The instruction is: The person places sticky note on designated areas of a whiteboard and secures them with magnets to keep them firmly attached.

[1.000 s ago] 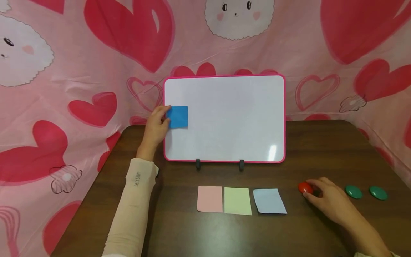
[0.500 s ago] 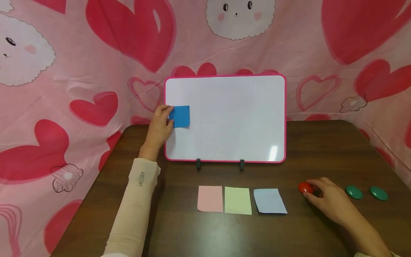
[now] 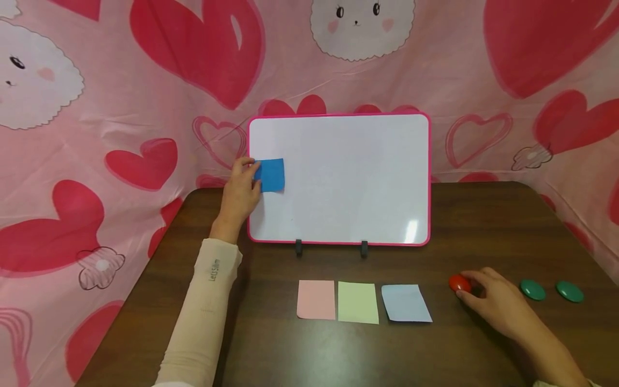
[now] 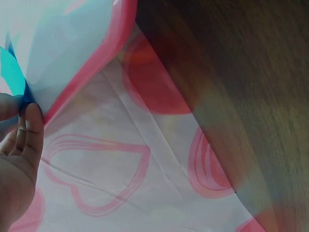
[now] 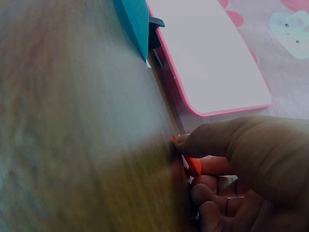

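Note:
At the whiteboard's left side, my left hand (image 3: 240,191) pinches the left edge of a blue sticky note (image 3: 272,175), which lies against or just in front of the white surface. In the left wrist view, the thumb and fingertips meet on the note (image 4: 10,67) near the board's pink rim. Down on the table, my right hand (image 3: 500,298) holds a round red magnet (image 3: 459,282) between thumb and fingers. The right wrist view shows part of that magnet (image 5: 194,165); the fingers hide the rest.
The pink-framed whiteboard (image 3: 338,209) stands upright on black feet (image 3: 364,248). Before it lie pink (image 3: 316,299), green (image 3: 358,302) and pale blue (image 3: 406,303) sticky notes in a row. Two green magnets (image 3: 533,289) lie right of my right hand. A patterned pink cloth hangs behind.
My left hand has shifted slightly to the right with the blue sticky note since a second ago. The right hand has stayed on the red magnet.

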Available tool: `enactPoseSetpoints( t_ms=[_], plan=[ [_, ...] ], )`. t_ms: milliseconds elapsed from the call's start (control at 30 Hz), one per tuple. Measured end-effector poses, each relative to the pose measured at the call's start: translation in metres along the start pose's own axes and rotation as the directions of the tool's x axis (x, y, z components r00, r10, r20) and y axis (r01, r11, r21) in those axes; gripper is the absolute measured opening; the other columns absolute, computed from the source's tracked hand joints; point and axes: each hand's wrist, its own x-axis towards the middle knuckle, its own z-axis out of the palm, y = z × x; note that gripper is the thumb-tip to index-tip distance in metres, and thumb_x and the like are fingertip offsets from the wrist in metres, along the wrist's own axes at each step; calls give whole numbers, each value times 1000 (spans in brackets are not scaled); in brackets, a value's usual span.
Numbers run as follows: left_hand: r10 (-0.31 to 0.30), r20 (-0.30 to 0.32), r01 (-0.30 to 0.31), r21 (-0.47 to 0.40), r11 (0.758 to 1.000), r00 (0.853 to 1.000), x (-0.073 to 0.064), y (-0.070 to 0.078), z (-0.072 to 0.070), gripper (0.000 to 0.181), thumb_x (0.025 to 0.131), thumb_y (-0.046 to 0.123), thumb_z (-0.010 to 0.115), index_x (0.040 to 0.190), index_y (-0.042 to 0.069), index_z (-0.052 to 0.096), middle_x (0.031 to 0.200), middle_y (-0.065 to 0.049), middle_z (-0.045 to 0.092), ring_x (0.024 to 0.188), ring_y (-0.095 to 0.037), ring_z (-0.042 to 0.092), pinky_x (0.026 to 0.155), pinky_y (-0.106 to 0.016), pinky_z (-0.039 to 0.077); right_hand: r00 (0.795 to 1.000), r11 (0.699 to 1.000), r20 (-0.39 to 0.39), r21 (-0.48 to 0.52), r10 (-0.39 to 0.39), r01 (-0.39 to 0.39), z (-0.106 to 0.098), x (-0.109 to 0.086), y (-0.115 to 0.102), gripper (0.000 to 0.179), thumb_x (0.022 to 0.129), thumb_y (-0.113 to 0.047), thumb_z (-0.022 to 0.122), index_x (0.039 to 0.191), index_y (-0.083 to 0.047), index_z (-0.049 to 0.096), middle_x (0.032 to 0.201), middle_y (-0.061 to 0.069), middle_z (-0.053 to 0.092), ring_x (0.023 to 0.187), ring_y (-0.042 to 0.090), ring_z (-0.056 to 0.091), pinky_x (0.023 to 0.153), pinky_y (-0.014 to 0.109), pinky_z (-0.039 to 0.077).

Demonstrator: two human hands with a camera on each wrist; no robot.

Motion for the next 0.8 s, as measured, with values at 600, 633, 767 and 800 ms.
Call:
enactPoseSetpoints(
  t_ms=[600, 633, 767, 800],
  plan=[
    [55, 43, -58, 71, 996, 998, -1, 1, -1, 47, 98, 4, 64, 143, 2, 55, 145, -16, 46, 133, -37, 49, 105, -50, 43, 1000, 1000, -8, -14, -7, 7, 0, 0, 0, 50, 90, -26, 77, 122, 9, 63, 101, 12, 59, 72, 18, 48, 60, 32, 39],
    [62, 39, -65, 76, 995, 997, -1, 1, -1, 46, 97, 4, 63, 143, 2, 55, 144, -16, 47, 133, -37, 50, 104, -50, 43, 1000, 1000, -6, -12, -6, 6, 0, 0, 0, 50, 90, -26, 77, 123, 9, 63, 102, 12, 59, 72, 19, 48, 60, 32, 39],
    [96, 19, -98, 96, 991, 995, 0, 2, 0, 44, 97, 2, 63, 140, 0, 57, 142, -19, 49, 130, -38, 51, 104, -51, 44, 1000, 1000, -13, -9, -12, 12, 1, -1, 0, 49, 90, -25, 77, 122, 9, 63, 102, 13, 59, 72, 20, 48, 60, 34, 39],
    [102, 18, -103, 104, 989, 995, 0, 2, 0, 44, 96, 3, 63, 140, 0, 57, 141, -19, 49, 130, -39, 52, 103, -51, 44, 1000, 1000, -17, -10, -14, 14, 1, -1, 0, 49, 89, -25, 77, 122, 9, 63, 101, 12, 59, 72, 19, 48, 60, 33, 39]
  ],
)
